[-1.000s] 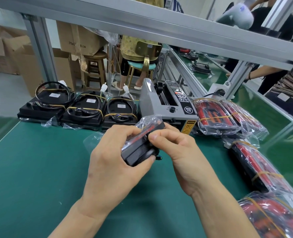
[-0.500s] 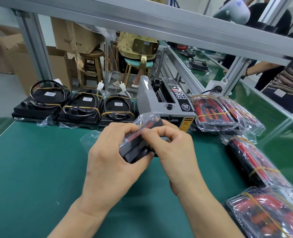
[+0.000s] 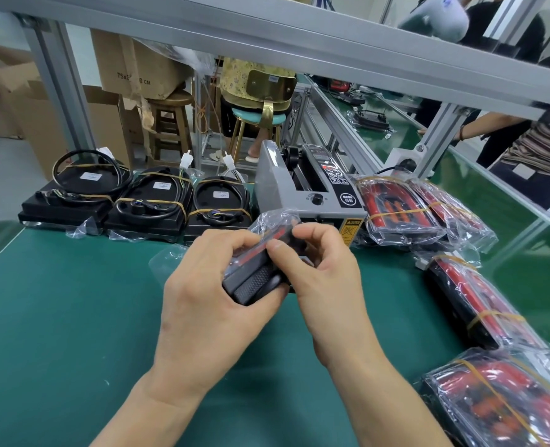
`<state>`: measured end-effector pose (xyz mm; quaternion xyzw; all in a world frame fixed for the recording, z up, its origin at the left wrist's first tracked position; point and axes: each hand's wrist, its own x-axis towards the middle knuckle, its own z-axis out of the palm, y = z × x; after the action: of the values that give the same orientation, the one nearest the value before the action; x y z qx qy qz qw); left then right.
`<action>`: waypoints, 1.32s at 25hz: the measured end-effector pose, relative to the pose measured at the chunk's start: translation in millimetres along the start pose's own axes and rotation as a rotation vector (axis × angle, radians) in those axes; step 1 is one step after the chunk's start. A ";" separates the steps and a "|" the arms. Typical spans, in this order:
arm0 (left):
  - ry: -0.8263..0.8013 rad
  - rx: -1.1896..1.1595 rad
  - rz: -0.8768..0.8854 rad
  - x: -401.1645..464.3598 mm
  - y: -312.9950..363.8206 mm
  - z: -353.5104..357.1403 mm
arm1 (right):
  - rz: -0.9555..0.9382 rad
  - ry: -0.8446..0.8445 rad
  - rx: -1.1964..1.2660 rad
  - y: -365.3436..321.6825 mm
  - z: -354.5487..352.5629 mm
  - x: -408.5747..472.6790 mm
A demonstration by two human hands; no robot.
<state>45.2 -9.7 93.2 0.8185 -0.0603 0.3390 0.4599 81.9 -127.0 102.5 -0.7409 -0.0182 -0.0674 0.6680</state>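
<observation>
Right hand (image 3: pixel 326 285) has crept its thumb leftward across the red strip compared to a second ago, otherwise the bundle hasn't really gone anywhere. Left hand (image 3: pixel 202 308) is wrapped round the black module (image 3: pixel 255 282) from underneath, fingers curled on the far side, holding it up off the green mat (image 3: pixel 57 317) just in front of the tape dispenser (image 3: pixel 302 191). The right one is pinching the clear bag (image 3: pixel 275 221) against the top of the module, thumb and forefinger tight together. Looks to me like the bag mouth is being folded over before it gets sealed.

What I'd worry about: that plastic is slick and bunched up at the far end, so if the pinch loosens the fold probably springs open again. The left grip is also mostly on bag rather than on the part, so the module could slide inside it and drop onto the mat. And pulling the film too hard over a corner might tear it.

Finished bagged red-and-black units (image 3: pixel 396 211) sit to the right, and black units (image 3: pixel 151 201) with coiled cables wait at the back left
</observation>
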 end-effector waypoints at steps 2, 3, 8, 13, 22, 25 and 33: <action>-0.001 -0.006 0.001 -1.3 -0.7 -0.6 | 0.022 0.024 0.067 1.8 -2.3 1.7; 0.003 -0.009 0.002 -1.5 -1.0 -1.0 | 0.019 0.017 0.094 2.0 -2.8 2.7; 0.022 -0.074 -0.027 -1.7 -2.0 -2.6 | 0.024 -0.097 0.032 -1.6 2.9 -1.6; 0.016 -0.144 -0.033 -3.7 -10.2 -6.2 | 0.119 -0.290 -0.013 -12.8 -6.9 10.5; 0.291 -0.832 -0.307 9.4 -38.5 -13.5 | 0.092 -0.546 -0.099 18.4 -42.3 28.1; 0.075 -0.987 -0.416 6.9 -48.6 -12.4 | -0.039 -0.579 -0.201 17.3 -49.7 32.8; -0.355 -0.561 -0.413 6.8 -57.9 -29.6 | -0.274 -0.599 -0.676 26.2 -52.6 46.9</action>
<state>59.3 48.3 66.4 0.7017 -0.0634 0.0626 0.7069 127.5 -185.0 87.6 -0.8944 -0.2848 0.0596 0.3396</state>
